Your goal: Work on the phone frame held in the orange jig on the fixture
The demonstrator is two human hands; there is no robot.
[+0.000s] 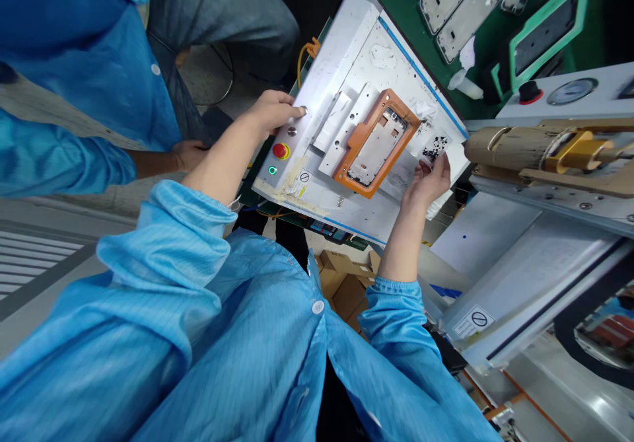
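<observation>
My left hand (271,113) rests on the machine's light front panel (321,65), its index fingertip on a small metal button (303,110) and no object seen in the hand. My right hand (432,176) is closed in a pinch at a white sheet (448,158) dotted with black specks; what the fingertips hold is too small to name. Between the hands an orange fixture (354,139) sits on the white machine bed, with a metal phone frame (376,148) lying inside it.
A red emergency button (281,150) and a green-lit button (272,170) are on the panel. Phone frames (468,22) and a green-edged fixture (549,26) lie on the green surface beyond. A machine head (545,151) stands at right. Another person's hand (191,156) is at left.
</observation>
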